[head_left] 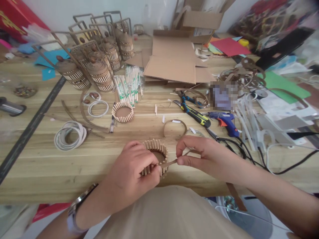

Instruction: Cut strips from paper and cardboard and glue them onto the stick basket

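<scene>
A small round basket of short upright wooden sticks around a brown base stands near the table's front edge. My left hand is closed over its left side, thumb and index finger pinched at the basket's near rim. From there a thin brown strip runs to the right. My right hand pinches that strip between thumb and fingers, a little way off the basket. The part of the basket under my left hand is hidden. Further back sits a second stick ring with a brown base.
Behind are finished stick lanterns, packed sticks and flat cardboard. White tape rolls lie left. To the right are a utility knife, pliers, a blue glue gun, glue sticks and black cables.
</scene>
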Available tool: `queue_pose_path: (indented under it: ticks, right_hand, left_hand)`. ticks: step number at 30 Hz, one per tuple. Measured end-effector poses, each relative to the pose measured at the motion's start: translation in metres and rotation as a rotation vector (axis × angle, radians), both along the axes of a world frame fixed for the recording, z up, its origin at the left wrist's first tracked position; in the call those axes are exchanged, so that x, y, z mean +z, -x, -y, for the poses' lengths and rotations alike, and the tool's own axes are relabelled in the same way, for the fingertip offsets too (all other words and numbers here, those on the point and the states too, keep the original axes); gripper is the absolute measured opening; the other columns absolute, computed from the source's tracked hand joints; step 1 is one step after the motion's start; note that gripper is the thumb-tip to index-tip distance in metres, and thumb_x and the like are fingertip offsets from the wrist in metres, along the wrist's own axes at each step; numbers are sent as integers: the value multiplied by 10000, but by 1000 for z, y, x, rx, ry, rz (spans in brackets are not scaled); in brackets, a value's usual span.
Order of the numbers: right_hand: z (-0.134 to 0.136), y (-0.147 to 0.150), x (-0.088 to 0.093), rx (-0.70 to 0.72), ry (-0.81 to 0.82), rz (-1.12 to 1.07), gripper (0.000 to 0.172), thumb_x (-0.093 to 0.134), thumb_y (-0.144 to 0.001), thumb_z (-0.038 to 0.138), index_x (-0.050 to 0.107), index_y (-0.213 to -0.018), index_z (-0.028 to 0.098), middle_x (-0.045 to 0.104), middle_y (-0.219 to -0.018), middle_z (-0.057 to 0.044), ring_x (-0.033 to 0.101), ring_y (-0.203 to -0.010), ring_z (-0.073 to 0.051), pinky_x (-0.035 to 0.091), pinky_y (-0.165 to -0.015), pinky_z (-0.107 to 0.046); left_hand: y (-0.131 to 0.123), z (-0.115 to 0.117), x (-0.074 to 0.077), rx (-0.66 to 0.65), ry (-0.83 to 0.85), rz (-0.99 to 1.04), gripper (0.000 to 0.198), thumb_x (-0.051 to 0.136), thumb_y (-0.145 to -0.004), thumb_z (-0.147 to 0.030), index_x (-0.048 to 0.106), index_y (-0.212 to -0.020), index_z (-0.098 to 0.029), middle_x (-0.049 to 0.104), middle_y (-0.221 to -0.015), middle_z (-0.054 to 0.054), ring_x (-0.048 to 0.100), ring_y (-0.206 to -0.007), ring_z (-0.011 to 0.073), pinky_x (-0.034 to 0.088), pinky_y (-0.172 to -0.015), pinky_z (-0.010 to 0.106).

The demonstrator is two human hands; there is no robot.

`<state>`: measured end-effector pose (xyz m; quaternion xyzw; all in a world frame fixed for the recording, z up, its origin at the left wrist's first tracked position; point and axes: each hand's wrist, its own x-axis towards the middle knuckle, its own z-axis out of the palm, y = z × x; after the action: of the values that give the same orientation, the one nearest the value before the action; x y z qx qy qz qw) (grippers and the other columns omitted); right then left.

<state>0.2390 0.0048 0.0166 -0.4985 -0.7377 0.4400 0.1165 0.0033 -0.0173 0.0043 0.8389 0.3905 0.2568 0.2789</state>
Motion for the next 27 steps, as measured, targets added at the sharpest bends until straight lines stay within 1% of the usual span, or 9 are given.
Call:
queue_pose_path:
  ticks: [2,5,9,12,14,17,20,24,27]
  right_hand:
    - [1,1,-2,5,-13,-21,221,597,-862,442,650,-783,242,675,-778,4,604,-732,-169,433,-710,-294]
    - [2,2,-2,8,10,-40,183,598,-864,400,645,-795,236,684,-791,4,614,-745,-169,444,-714,-293]
    - [2,4,1,5,8,-57,102,605,-874,333,637,-901,240,693,-847,9,628,-801,-168,461,-737,-293]
    - [1,4,4,65,-12,-46,137,608,-888,306,653,-1007,257,694,-848,17,639,-803,-165,469,-761,-298]
    - [-1,4,5,120,-31,-46,154,609,-900,293,669,-1038,260,699,-841,20,646,-807,-164,465,-779,-300]
    - [-3,4,5,180,-60,-75,132,612,-917,270,697,-1016,248,711,-854,14,647,-833,-158,451,-785,-288]
    - [-5,5,6,220,-97,-81,106,610,-930,256,710,-951,228,706,-845,6,630,-820,-150,440,-754,-273]
    - [-5,6,13,295,-159,-21,124,585,-941,225,706,-918,210,688,-833,-12,616,-826,-164,431,-741,-283]
    - [-4,6,18,316,-165,13,146,564,-947,222,698,-892,214,680,-844,-21,612,-843,-174,433,-743,-293]
  left_hand:
    - [1,1,1,-14,19,2,211,492,-903,-123,507,-703,-188,507,-619,-63,470,-619,110,371,-744,300]
    - [2,1,5,-41,55,10,217,481,-911,-135,513,-705,-193,527,-625,-57,483,-631,119,381,-739,301]
    - [3,1,8,-59,104,31,208,484,-903,-139,530,-708,-194,536,-627,-55,490,-639,122,393,-728,291]
    - [3,0,9,-81,141,50,207,491,-896,-135,533,-702,-195,546,-632,-55,502,-648,120,399,-719,277]
    - [3,0,10,-95,155,61,208,493,-898,-137,529,-702,-196,544,-638,-53,508,-657,119,401,-717,269]
    - [4,0,10,-112,172,65,204,498,-902,-146,530,-706,-196,540,-644,-51,513,-665,119,404,-716,261]
    - [6,-2,10,-130,185,64,200,492,-902,-157,532,-709,-196,530,-641,-48,507,-660,120,405,-705,259]
    - [8,-5,8,-144,191,69,201,481,-899,-157,547,-713,-195,532,-644,-42,503,-660,123,403,-685,256]
    - [9,-8,5,-155,205,80,188,491,-890,-166,555,-715,-193,543,-649,-36,506,-667,128,401,-667,254]
